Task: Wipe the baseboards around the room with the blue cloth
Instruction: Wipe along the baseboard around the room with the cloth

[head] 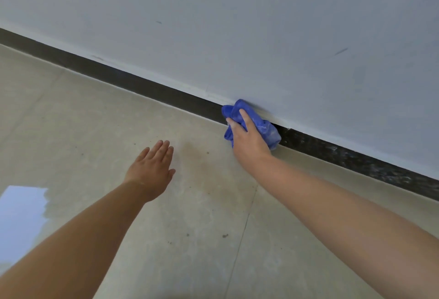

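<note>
The left hand hovers nearest, fingers straight and close together over the tiled floor, holding nothing; probably it is out for balance. Farther off, the right hand curls its fingers round the bunched blue cloth, pressing it against the dark baseboard where the wall meets it, likely to rub the dusty strip.

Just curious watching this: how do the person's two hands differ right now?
The right hand grips the crumpled blue cloth against the dark baseboard strip; the left hand holds nothing. The right hand's fingers curl round the cloth; the left hand's are straight, spread over the beige tiled floor. Both are bare and reach forward.
</note>
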Demonstrator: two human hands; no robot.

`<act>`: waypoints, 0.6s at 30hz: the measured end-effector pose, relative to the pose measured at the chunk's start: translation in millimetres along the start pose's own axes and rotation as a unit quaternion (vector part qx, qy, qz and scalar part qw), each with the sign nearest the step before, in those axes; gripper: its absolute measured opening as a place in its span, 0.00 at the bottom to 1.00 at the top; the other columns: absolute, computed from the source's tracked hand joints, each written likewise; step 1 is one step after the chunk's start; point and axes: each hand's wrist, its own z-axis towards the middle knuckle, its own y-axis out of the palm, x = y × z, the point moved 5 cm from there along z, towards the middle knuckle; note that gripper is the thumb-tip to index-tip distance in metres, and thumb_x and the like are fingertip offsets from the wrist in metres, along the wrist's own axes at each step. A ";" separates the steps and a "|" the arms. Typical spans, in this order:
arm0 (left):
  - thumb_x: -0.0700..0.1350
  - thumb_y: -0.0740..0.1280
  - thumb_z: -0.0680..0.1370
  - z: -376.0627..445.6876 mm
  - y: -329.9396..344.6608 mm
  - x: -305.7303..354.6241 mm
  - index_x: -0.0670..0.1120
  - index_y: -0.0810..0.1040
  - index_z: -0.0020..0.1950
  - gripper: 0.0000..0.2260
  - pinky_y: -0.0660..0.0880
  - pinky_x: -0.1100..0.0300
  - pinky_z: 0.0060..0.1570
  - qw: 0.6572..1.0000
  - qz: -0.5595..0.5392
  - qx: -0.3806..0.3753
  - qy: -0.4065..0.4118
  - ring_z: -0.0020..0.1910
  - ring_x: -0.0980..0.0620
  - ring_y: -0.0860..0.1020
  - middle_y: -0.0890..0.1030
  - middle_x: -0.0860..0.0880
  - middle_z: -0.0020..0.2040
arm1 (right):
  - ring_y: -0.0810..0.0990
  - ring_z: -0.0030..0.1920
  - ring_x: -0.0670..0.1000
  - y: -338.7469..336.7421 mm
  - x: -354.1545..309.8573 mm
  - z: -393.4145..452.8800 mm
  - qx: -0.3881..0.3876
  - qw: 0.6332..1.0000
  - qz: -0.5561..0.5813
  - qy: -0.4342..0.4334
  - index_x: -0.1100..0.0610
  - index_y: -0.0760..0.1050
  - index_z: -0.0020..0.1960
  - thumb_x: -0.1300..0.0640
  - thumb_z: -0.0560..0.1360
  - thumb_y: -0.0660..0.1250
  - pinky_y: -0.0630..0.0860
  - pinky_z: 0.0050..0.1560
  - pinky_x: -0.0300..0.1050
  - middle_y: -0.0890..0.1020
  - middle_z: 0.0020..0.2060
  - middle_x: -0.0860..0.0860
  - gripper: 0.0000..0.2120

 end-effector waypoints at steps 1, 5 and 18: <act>0.52 0.42 0.83 1.9 1.4 -0.5 0.41 0.37 0.76 0.26 0.40 0.56 0.74 1.000 -0.002 -0.003 0.001 0.76 0.50 0.38 0.37 0.45 0.77 | 0.40 0.76 0.58 10.2 0.8 -7.3 -0.013 1.000 -0.005 -0.001 0.55 0.67 0.71 0.53 0.79 0.59 0.35 0.69 0.62 0.55 0.76 0.58 0.21; 0.52 0.42 0.83 12.7 3.2 7.8 0.41 0.37 0.76 0.26 0.40 0.56 0.74 0.999 -0.005 0.012 0.032 0.76 0.50 0.37 0.37 0.45 0.77 | 0.41 0.76 0.58 48.0 4.8 -45.5 -0.086 0.996 -0.010 -0.016 0.57 0.67 0.71 0.54 0.80 0.57 0.35 0.70 0.62 0.56 0.75 0.59 0.20; 0.53 0.41 0.82 57.5 -10.4 52.9 0.41 0.37 0.76 0.27 0.37 0.55 0.73 0.981 -0.084 0.121 0.129 0.76 0.50 0.37 0.37 0.45 0.77 | 0.41 0.76 0.54 38.6 -2.9 -91.2 -0.126 0.973 0.189 0.041 0.60 0.64 0.72 0.56 0.81 0.56 0.37 0.72 0.56 0.50 0.77 0.55 0.21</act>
